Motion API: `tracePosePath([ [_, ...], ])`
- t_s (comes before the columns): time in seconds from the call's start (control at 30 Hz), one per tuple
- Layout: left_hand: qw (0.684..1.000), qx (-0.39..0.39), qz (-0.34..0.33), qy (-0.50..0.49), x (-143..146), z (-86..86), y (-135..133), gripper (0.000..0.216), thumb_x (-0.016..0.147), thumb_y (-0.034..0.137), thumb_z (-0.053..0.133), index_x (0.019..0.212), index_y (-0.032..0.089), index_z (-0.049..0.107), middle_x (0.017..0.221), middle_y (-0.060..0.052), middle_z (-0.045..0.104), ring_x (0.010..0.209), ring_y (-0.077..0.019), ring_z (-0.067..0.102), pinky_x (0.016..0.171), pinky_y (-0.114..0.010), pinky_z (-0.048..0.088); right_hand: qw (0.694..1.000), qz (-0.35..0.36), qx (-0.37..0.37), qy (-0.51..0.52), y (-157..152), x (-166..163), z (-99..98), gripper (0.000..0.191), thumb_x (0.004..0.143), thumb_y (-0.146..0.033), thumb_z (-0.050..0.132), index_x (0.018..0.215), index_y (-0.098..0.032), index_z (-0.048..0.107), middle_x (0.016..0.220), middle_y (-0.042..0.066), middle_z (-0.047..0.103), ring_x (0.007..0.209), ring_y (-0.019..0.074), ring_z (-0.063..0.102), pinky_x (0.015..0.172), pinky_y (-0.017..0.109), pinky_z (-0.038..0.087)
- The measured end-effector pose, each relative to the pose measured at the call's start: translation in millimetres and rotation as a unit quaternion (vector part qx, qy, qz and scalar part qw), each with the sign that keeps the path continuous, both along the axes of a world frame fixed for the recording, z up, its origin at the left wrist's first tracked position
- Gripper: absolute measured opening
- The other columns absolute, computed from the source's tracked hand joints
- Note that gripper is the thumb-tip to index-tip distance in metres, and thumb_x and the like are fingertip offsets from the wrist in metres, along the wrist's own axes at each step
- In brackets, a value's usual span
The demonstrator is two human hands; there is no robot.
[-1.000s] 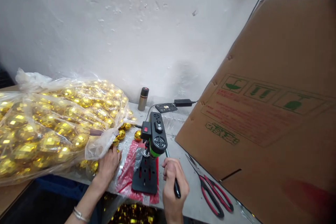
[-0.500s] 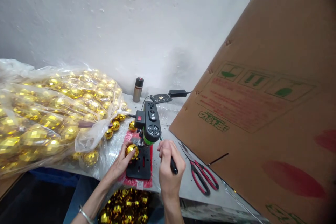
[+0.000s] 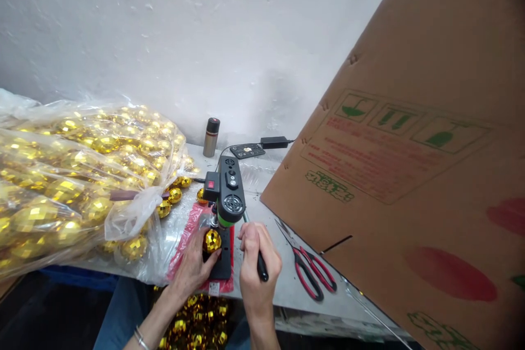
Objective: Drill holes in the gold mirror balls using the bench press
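Left hand (image 3: 192,268) pinches a faceted gold ball (image 3: 212,240) on the small black bench drill (image 3: 225,202) – right hand (image 3: 256,268) grips its black lever (image 3: 261,267); clear plastic bag (image 3: 74,180) holds gold balls

Small workshop: bench drill press (image 3: 229,197), bagged gold baubles (image 3: 82,175).

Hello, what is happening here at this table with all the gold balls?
A person sits at a small bench drill press. The left hand holds one faceted gold ball on the press's black base, right under the drill head. The right hand grips the black lever handle of the press. A big clear bag of gold balls lies to the left, red scissors to the right beside a tilted cardboard box.
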State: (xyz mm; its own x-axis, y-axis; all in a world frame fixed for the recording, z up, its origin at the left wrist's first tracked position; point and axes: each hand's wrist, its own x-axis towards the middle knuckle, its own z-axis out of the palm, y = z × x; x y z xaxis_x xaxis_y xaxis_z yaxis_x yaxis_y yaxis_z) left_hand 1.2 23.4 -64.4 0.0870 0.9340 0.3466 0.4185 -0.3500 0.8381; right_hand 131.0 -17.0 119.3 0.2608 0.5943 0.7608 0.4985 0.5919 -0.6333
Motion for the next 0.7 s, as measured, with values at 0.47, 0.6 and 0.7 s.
tracePosePath([
  [0.47,0.998,-0.026,-0.037,0.048,1,-1.5,7,0.053,0.087,0.039,0.076,0.136,0.022,0.064,0.125,-0.014,0.075,0.116,-0.0374,0.070,0.103,-0.057,0.057,1.000,0.017,0.008,-0.008,-2,5,-37.5,0.033,0.110,-0.014,0.043,0.083,-0.023,0.057,0.074,-0.002,0.056,0.064,0.0123,0.056,0.059,0.026,0.044],
  [0.6,0.998,-0.032,-0.033,0.053,1,-3.3,5,0.053,0.086,0.035,0.077,0.136,0.023,0.064,0.123,-0.013,0.074,0.114,-0.0363,0.070,0.102,-0.054,0.057,0.999,0.001,0.036,-0.003,0,4,-66.8,0.035,0.111,-0.017,0.041,0.080,-0.024,0.056,0.074,-0.001,0.058,0.067,0.0140,0.059,0.063,0.028,0.047],
  [0.7,0.997,-0.037,-0.039,0.057,2,-2.7,4,0.053,0.087,0.032,0.075,0.137,0.023,0.063,0.123,-0.013,0.074,0.115,-0.0360,0.069,0.103,-0.053,0.057,0.999,-0.004,0.032,0.012,0,2,-77.3,0.034,0.111,-0.016,0.041,0.081,-0.023,0.057,0.075,-0.001,0.059,0.067,0.0141,0.060,0.066,0.030,0.048],
])
